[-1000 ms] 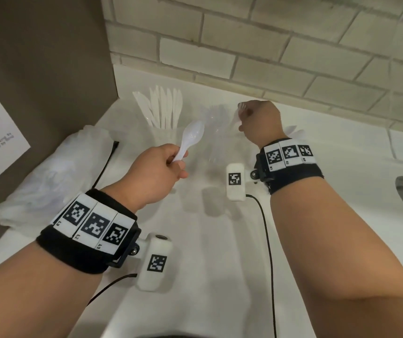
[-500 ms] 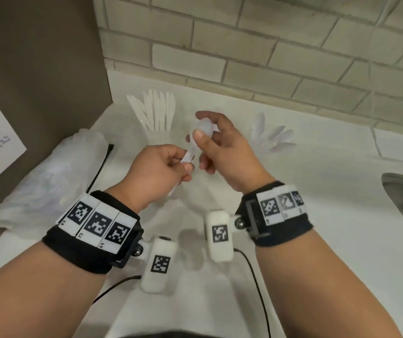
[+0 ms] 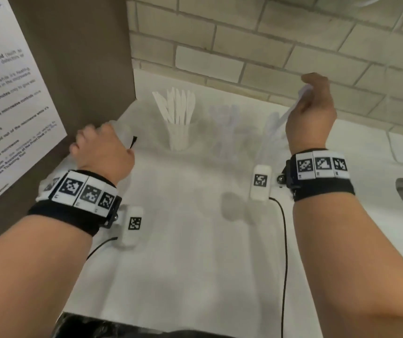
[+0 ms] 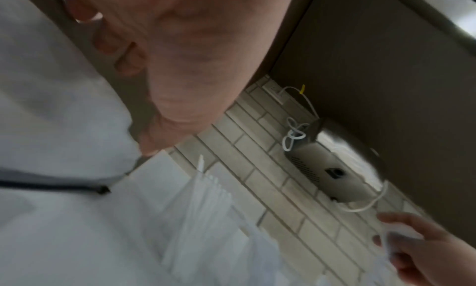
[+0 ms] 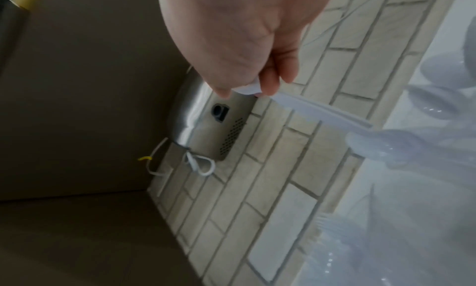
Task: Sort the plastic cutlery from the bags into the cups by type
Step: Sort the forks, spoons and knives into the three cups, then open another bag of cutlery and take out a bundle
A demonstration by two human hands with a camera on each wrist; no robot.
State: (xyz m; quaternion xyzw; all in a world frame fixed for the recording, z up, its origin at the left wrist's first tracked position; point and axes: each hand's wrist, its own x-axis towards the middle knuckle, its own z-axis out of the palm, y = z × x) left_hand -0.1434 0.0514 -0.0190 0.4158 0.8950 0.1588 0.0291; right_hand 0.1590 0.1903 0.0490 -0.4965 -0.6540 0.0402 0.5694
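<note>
White knives [image 3: 179,111] already filled the left cup [image 3: 181,140], while the right hand [image 3: 311,118] pinched a spoon [image 3: 290,109] above the right cup [image 3: 272,132] and the left hand [image 3: 103,150], grip unclear, reached the bag [image 4: 59,111], so sorting seemed unfinished.
</note>
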